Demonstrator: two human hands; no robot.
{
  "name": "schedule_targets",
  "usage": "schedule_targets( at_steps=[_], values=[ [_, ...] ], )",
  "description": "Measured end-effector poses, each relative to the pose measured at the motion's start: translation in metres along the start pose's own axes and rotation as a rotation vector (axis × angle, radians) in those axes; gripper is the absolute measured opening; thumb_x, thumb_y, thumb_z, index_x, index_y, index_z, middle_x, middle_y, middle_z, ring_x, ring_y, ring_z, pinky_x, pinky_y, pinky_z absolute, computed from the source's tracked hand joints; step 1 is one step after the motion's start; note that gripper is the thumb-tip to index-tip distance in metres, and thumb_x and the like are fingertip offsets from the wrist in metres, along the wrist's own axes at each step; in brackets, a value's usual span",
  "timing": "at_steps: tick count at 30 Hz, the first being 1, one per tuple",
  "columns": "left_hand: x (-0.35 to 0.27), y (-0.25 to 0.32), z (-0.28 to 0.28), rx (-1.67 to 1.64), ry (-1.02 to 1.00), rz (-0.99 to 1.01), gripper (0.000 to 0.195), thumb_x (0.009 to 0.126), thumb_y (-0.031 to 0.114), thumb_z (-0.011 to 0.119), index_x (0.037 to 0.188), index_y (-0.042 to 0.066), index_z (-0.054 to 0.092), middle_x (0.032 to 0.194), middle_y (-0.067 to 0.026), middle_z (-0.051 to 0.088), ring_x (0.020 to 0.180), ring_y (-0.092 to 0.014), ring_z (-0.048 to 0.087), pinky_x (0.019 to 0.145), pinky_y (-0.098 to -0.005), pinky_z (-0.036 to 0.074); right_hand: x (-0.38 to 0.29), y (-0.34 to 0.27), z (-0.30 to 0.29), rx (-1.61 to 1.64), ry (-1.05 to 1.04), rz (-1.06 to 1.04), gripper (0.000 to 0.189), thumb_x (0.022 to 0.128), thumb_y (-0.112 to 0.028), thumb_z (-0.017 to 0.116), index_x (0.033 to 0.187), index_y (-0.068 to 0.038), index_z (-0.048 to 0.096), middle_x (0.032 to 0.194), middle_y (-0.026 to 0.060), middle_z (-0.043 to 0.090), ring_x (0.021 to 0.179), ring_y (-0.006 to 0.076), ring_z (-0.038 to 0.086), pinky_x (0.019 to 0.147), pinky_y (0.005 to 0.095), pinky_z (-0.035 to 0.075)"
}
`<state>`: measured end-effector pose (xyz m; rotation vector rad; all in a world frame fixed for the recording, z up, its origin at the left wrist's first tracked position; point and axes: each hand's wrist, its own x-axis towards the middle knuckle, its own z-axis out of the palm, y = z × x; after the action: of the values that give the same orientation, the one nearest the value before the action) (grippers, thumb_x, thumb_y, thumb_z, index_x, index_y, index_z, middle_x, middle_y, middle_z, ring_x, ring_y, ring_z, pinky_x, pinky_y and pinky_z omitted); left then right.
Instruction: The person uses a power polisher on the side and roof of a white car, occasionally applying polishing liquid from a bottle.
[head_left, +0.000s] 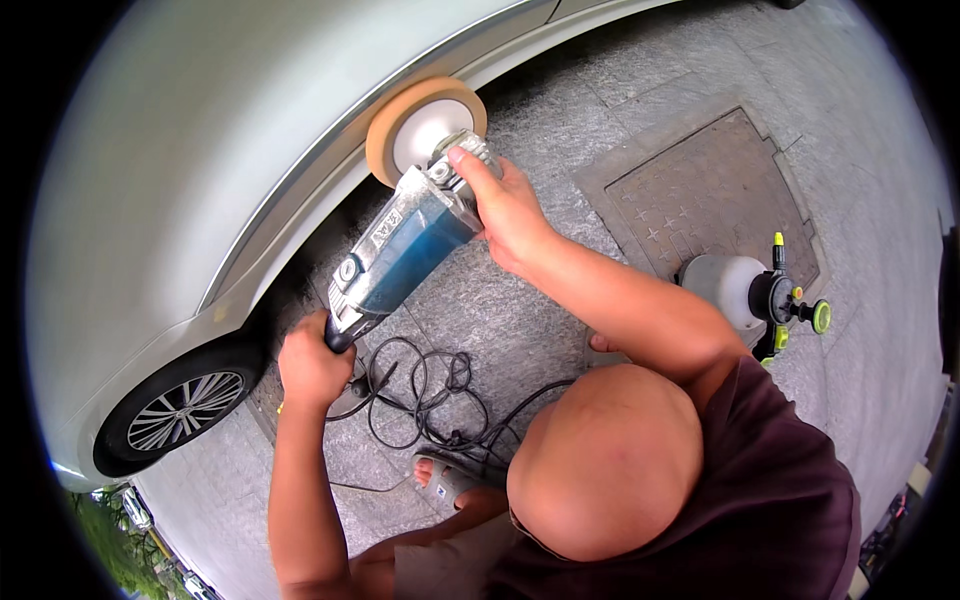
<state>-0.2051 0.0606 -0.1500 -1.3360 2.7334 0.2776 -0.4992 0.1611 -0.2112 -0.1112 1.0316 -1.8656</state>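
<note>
A blue and grey electric angle polisher (409, 247) slants across the middle of the view, its casing streaked with pale residue. My left hand (315, 360) is wrapped around the black rear handle at its lower end. At the other end, my right hand (506, 206) grasps the gear head, thumb on top. The round orange polishing pad (386, 146) with a white backing rests at the lower door panel and sill of a silver car (187, 150). Whether the pad is spinning cannot be made out.
A black power cord (420, 405) lies in loose coils on the stone paving (480, 315), near my sandalled foot (442, 480). To the right stands a white pump sprayer (720, 289) by a cross-patterned cover plate (712, 195). The car's wheel (184, 412) is at lower left.
</note>
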Motion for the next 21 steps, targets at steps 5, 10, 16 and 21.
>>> schedule_targets(
  at_steps=[5, 10, 16, 21],
  values=[
    [0.036, 0.061, -0.011, -0.066, -0.077, -0.006, 0.026, 0.079, 0.016, 0.077, 0.1, 0.003, 0.069, 0.105, -0.0241, 0.075, 0.101, -0.047, 0.072, 0.089, -0.0532, 0.058, 0.011, -0.061, -0.02, -0.097, 0.086, -0.12, 0.052, 0.1, -0.04, 0.081, 0.127, 0.002, 0.065, 0.111, 0.0104, 0.076, 0.091, 0.0159, 0.076, 0.07, 0.0344, 0.062],
    [0.053, 0.084, -0.003, -0.097, -0.116, 0.017, 0.027, 0.079, 0.016, 0.077, 0.101, 0.003, 0.07, 0.106, -0.024, 0.075, 0.103, -0.047, 0.071, 0.091, -0.053, 0.058, 0.016, -0.084, -0.034, -0.142, 0.182, -0.116, 0.055, 0.097, -0.043, 0.082, 0.124, 0.003, 0.067, 0.107, 0.0115, 0.076, 0.087, 0.0172, 0.076, 0.066, 0.036, 0.062],
    [0.056, 0.095, 0.0, -0.124, -0.121, 0.01, 0.031, 0.078, 0.017, 0.079, 0.104, 0.003, 0.07, 0.107, -0.0247, 0.075, 0.103, -0.047, 0.071, 0.092, -0.0526, 0.058, 0.018, -0.099, -0.04, -0.203, 0.164, -0.116, 0.062, 0.095, -0.043, 0.084, 0.125, 0.007, 0.065, 0.111, 0.0147, 0.075, 0.09, 0.02, 0.077, 0.067, 0.0387, 0.063],
    [0.056, 0.097, -0.002, -0.073, -0.116, -0.024, 0.032, 0.077, 0.017, 0.079, 0.104, 0.002, 0.071, 0.109, -0.0247, 0.075, 0.105, -0.047, 0.071, 0.093, -0.0524, 0.058, 0.019, -0.098, -0.044, -0.14, 0.119, -0.105, 0.06, 0.095, -0.042, 0.084, 0.124, 0.007, 0.066, 0.11, 0.0142, 0.075, 0.092, 0.0198, 0.077, 0.068, 0.0379, 0.062]
  ],
)
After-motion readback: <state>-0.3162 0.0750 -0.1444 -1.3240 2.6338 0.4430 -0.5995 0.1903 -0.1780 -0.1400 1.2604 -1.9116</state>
